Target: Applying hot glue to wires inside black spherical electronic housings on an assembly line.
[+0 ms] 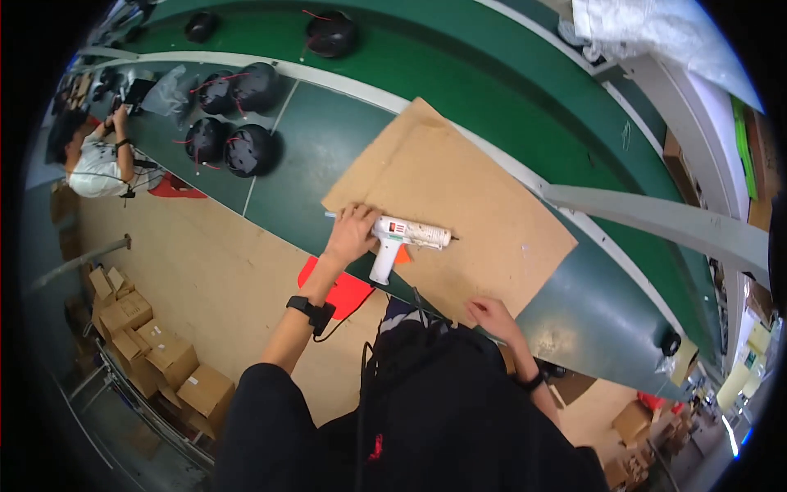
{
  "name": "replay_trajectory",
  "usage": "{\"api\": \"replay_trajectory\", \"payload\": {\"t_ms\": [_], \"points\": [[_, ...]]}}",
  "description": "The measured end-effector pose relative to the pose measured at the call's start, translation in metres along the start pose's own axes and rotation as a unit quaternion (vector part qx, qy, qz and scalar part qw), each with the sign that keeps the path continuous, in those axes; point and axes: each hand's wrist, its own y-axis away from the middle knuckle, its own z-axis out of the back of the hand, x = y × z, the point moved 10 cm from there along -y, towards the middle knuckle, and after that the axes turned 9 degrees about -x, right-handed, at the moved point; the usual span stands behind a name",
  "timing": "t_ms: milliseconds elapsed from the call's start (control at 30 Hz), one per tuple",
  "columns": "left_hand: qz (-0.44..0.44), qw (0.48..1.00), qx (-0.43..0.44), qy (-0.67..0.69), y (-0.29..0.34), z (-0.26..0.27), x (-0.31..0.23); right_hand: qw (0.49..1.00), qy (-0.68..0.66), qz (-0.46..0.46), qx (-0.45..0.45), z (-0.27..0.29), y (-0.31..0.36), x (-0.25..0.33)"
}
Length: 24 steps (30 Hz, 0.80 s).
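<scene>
A white hot glue gun (410, 233) with brown stains on its barrel lies on a sheet of brown cardboard (484, 205), its nozzle to the right and its handle toward me. My left hand (354, 231) is closed round the rear end of the gun. Past these fingers pokes a pale blue tip (329, 214). Beside the handle an orange piece (402, 255) shows on the cardboard. At the near edge of the sheet, my right hand (489, 316) has its fingers curled together; what they hold, if anything, is hidden.
Several black helmets (249, 151) with red straps stand on the green worktable (307, 176) to the left. More helmets (331, 34) sit on the green conveyor (459, 61) behind. A co-worker (102, 160) is at the far left. Cardboard boxes (168, 353) fill the lower left.
</scene>
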Motion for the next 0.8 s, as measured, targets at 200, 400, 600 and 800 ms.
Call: {"api": "replay_trajectory", "payload": {"t_ms": [200, 400, 600, 800], "points": [[-0.066, 0.998, 0.002, 0.025, -0.014, 0.006, -0.017, 0.996, -0.039, 0.048, 0.06, -0.087, -0.07, 0.039], [-0.099, 0.979, 0.178, 0.003, -0.033, -0.021, -0.048, 0.982, -0.167, -0.073, 0.054, -0.134, -0.085, 0.045], [-0.135, 0.988, 0.068, -0.015, -0.029, 0.022, -0.17, 0.863, -0.485, -0.096, -0.102, -0.121, -0.057, 0.051], [-0.194, 0.962, 0.154, 0.118, -0.057, 0.118, -0.186, 0.906, -0.304, -0.025, -0.294, -0.072, -0.042, 0.066]]}}
